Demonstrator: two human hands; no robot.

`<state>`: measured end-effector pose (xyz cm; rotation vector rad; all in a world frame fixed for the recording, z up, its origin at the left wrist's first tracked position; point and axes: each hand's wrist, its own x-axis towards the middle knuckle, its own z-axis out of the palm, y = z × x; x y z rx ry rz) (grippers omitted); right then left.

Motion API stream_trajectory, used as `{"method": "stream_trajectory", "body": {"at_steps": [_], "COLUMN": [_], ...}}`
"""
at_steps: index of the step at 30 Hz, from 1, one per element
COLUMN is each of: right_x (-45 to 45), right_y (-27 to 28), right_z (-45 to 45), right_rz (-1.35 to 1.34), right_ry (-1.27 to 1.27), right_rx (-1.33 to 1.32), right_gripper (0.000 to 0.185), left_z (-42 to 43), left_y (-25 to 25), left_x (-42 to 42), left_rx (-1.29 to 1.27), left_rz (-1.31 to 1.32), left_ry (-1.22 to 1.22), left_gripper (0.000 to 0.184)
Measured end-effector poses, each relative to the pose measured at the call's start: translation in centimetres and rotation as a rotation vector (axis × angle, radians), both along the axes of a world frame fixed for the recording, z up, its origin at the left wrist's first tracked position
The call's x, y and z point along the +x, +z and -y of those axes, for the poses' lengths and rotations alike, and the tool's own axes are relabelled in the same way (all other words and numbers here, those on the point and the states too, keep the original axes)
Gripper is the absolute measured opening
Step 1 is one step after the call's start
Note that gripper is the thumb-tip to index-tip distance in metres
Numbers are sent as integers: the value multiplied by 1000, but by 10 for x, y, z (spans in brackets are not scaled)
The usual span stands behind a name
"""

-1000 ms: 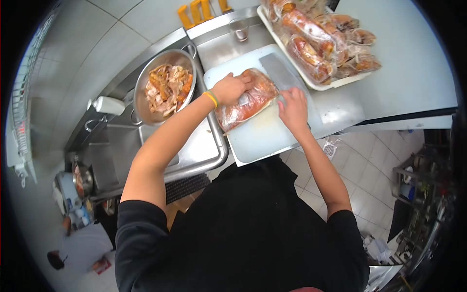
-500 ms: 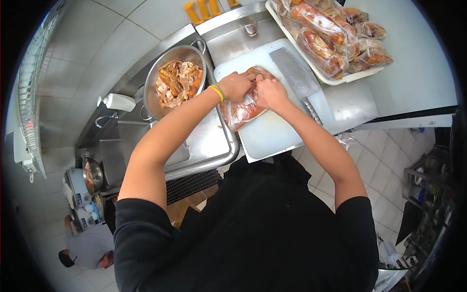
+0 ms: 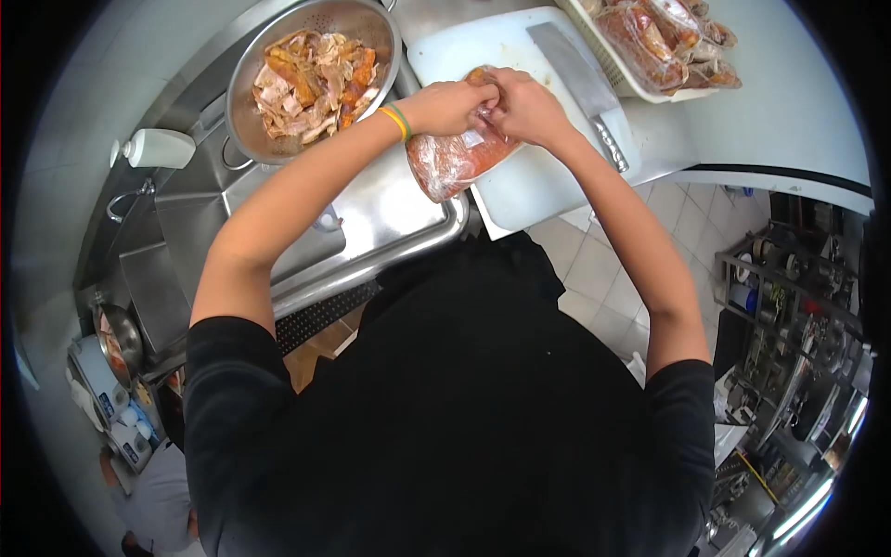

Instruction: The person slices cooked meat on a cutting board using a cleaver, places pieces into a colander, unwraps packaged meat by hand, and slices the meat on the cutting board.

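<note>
Hand shift: compared with a second ago, right grip [image 3: 531, 107] has come from the right end of the film-wrapped meat [image 3: 445, 165] to meet left grip [image 3: 445, 107], so both now work at the plastic film [image 3: 475, 137].
Left grip: nearly closed, fingers curled on film.
Right grip: also nearly closed on film; some fingertips hidden.
Meat position: left side of the cutting board [image 3: 538, 190], lower end apparently past its edge.
Cleaver [image 3: 574, 70]: board's right side, unheld, close beside the right forearm.
Colander [image 3: 243, 88]: left of the board, holding meat pieces [image 3: 311, 84].
White tray [image 3: 608, 60]: right of the board, bearing more wrapped meat.
</note>
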<state>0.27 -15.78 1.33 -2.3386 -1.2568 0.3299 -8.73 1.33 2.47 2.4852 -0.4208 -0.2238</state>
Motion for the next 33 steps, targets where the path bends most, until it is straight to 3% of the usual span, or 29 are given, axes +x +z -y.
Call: {"method": "stream_trajectory", "body": {"at_steps": [2,4,5,8,10,14,16,21,26,29,33], "right_x": [-14,-27,-25,-19,-15,6,26,52,88,102,101], "right_y": [-5,-15,-13,-16,-18,-18,-21,-27,-56,-36,71], "right_z": [-13,-24,-27,-31,-30,-33,-35,-23,-4,21,31], "right_rz": [-21,198,161,85,130,82,23,-74,-8,131,298], "right_ry": [36,-56,-49,-60,-37,-115,-175,-348,-420,-510,-428], "right_rx": [-33,-203,-312,-308,-256,-278,-357,-300,-87,-12,27], "right_gripper": [61,63,72,75,70,64,59,29,22,20,20], "left_z": [-9,-17,-18,-15,-11,-1,0,4,5,3,1], "left_y": [4,-7,-16,-19,-16,-23,-24,-19,-11,2,-2], "left_x": [-14,-30,-36,-47,-47,-41,-39,-44,-57,-50,-36], "left_rx": [-58,-45,-35,-39,-113,-6,139,75,161,76,-78], "left_rz": [-41,-14,114,206,170,69,109,96,144,68,161], "left_ry": [-38,-114,-127,-75,-34,90,39,46,65,110,192], "left_gripper": [31,48,57,57,47,35,31,30,28,26,35]}}
